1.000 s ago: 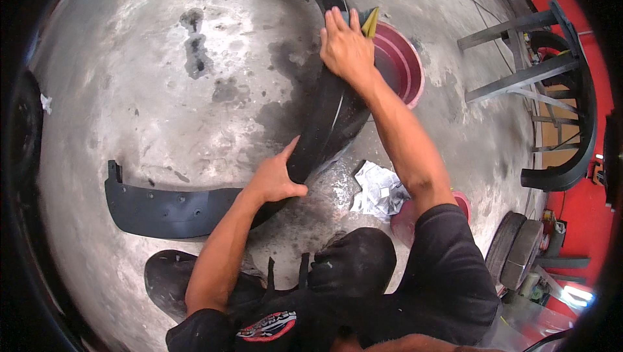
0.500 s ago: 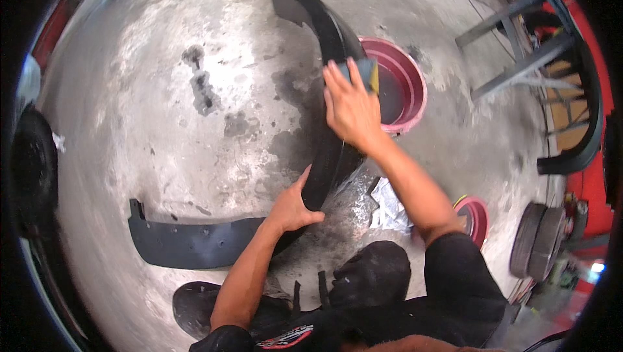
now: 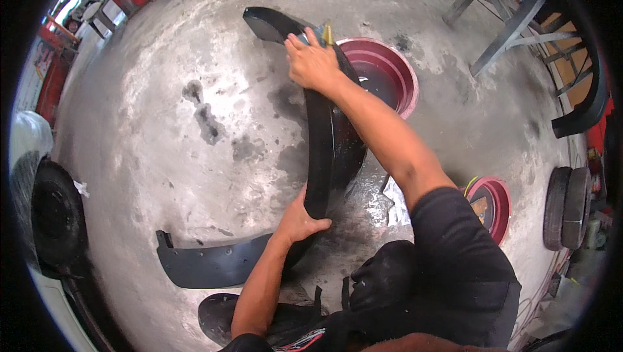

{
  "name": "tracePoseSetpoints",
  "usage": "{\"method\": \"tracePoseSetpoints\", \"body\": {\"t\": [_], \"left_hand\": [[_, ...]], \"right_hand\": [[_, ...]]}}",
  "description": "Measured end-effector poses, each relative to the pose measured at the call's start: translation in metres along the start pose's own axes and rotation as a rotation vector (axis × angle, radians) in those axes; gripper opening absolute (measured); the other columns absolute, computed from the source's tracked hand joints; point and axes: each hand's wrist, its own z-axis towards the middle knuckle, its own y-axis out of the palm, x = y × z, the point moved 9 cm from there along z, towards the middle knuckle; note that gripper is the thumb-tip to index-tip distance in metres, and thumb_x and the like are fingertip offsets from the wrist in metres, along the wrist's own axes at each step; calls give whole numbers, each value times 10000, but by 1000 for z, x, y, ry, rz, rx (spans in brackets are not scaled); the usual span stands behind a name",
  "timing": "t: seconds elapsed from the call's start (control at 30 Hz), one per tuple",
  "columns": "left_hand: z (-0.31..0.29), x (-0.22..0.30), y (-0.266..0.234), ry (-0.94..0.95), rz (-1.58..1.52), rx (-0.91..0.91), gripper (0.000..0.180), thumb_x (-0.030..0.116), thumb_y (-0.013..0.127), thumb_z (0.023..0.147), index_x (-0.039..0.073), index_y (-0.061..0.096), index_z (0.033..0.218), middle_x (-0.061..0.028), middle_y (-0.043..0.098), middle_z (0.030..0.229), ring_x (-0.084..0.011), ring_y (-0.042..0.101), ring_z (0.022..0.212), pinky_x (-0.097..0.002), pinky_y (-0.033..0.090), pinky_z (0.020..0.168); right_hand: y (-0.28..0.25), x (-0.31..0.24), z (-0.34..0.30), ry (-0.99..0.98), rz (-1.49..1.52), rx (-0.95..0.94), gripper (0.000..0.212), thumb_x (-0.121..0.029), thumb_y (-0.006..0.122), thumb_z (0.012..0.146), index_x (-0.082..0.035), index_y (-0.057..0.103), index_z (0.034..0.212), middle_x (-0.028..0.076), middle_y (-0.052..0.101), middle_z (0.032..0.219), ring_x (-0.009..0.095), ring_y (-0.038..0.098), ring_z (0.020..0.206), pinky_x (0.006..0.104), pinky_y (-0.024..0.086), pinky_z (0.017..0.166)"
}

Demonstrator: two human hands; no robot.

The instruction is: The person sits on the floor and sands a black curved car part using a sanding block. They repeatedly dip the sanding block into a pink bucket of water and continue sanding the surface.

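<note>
wheel (image 3: 57, 212), left | stool (image 3: 95, 11), upper left | grey stand (image 3: 513, 31), upper right | two tyres (image 3: 557, 209), right

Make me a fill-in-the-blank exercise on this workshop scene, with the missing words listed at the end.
1. The yellow-edged pad is under the person's ____ hand.
2. The person's ____ hand rests against the lower bend of the black fender flare.
3. In the picture, the larger reddish tub lies to the ____ of the flare.
4. Near the picture's right edge, the tyres standing side by side number ____.

Missing words: right; left; right; two.
</note>
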Motion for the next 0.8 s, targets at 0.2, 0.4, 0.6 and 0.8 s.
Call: {"method": "tracePoseSetpoints", "body": {"t": [0.2, 0.4, 0.6, 0.8], "left_hand": [[-4, 11, -6, -15, 37, 21, 1022, 246, 896, 607, 4, 441, 1490, -196, 665, 1306, -311, 633, 1210, -393, 470, 1065], [-5, 3, -5, 39, -13, 42, 997, 234, 892, 615, 8, 455, 1482, -193, 663, 1319, -293, 636, 1208, -383, 475, 1060], [-6, 7, -9, 21, -11, 42, 944, 210, 884, 640, 22, 475, 1470, -180, 665, 1303, -291, 635, 1200, -368, 473, 1057], [1, 12, 0, 76, 60, 10, 1042, 232, 881, 621, 49, 409, 1532, -202, 627, 1378, -301, 600, 1278, -373, 453, 1086]], "right_hand": [[-31, -16, -57, 47, 124, -77, 517, -213, 565, 954, -23, 535, 1433, 105, 499, 1549, 421, 367, 1483, 555, 548, 931], [-105, -74, -193, -14, 240, -75, 443, -177, 641, 931, -29, 637, 1349, 94, 572, 1477, 407, 411, 1462, 459, 615, 710], [-9, -7, -10, 77, 184, -112, 475, -255, 497, 991, -44, 536, 1415, 82, 499, 1547, 415, 396, 1467, 612, 519, 978], [32, 36, 27, 66, 333, -15, 511, -258, 478, 1023, 11, 483, 1458, 176, 454, 1568, 514, 397, 1419, 535, 394, 1159]]}}
